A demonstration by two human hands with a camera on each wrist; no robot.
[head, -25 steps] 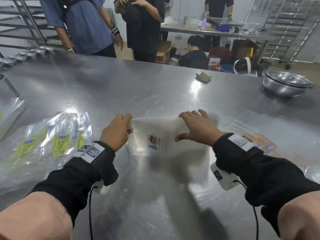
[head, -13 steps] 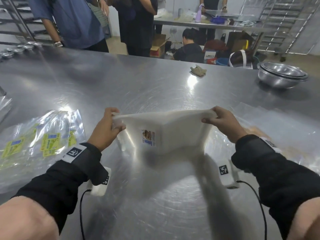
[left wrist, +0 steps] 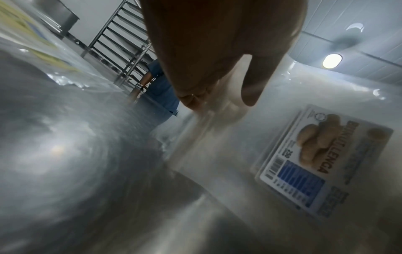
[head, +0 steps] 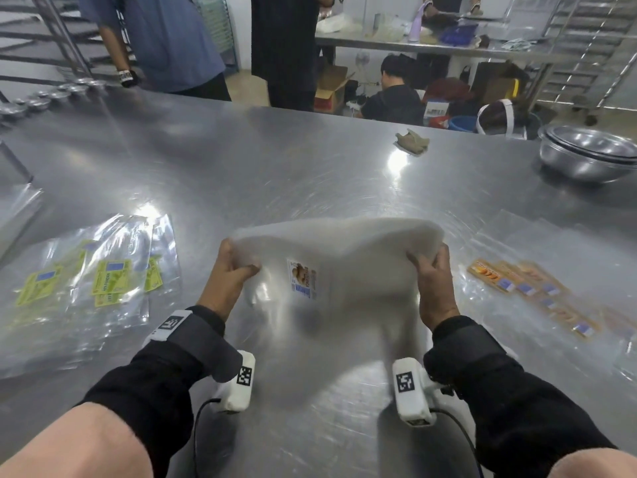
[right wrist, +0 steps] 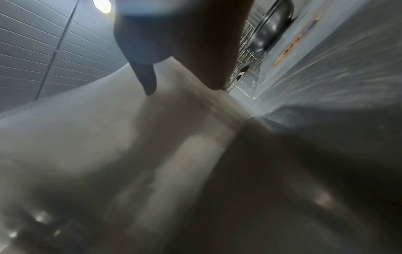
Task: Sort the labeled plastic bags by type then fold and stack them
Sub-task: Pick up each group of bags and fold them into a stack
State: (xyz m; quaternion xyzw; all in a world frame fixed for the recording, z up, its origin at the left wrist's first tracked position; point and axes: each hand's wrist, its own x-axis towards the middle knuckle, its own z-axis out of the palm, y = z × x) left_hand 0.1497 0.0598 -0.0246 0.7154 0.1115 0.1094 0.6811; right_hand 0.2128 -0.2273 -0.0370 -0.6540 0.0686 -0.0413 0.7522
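A bundle of milky white plastic bags hangs in the air over the steel table, its brown-and-blue label facing me. My left hand pinches the bundle's left top corner and my right hand pinches the right top corner. In the left wrist view the thumb and fingers clamp the white plastic beside the label. The right wrist view is blurred; the white bags fill it below the hand. Clear bags with yellow labels lie at the left, clear bags with orange labels at the right.
Stacked steel bowls stand at the far right of the table. A crumpled brown cloth lies near the far edge. Small metal cups line the far left. People stand behind the table, and one crouches on the floor.
The white bags were pressed flat on the table under both hands; both hands have since pinched the top corners and lifted the bundle, which now hangs higher and spread wider.
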